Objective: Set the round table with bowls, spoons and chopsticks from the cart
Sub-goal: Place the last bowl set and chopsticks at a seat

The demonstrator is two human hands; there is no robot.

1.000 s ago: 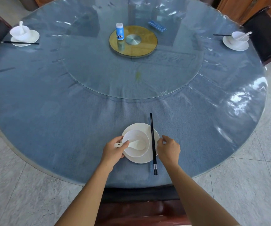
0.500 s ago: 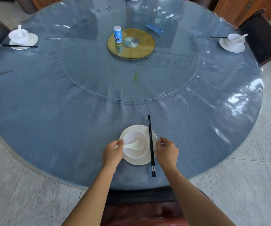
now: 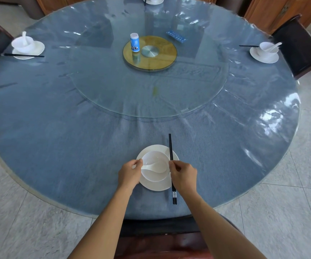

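1. At the near edge of the round blue cloth-covered tabletop, a white ceramic bowl is sitting on a white round saucer, with a white ceramic spoon lying inside the bowl.
2. The left hand is pinching the spoon's handle, which is pointing left toward it.
3. The right hand is nipping the pair of black chopsticks mid-length with its fingers.
4. The chopsticks' long axis is running from the near edge toward the tabletop's centre, crossing the saucer's right rim; any straightening probably belongs to the right hand.
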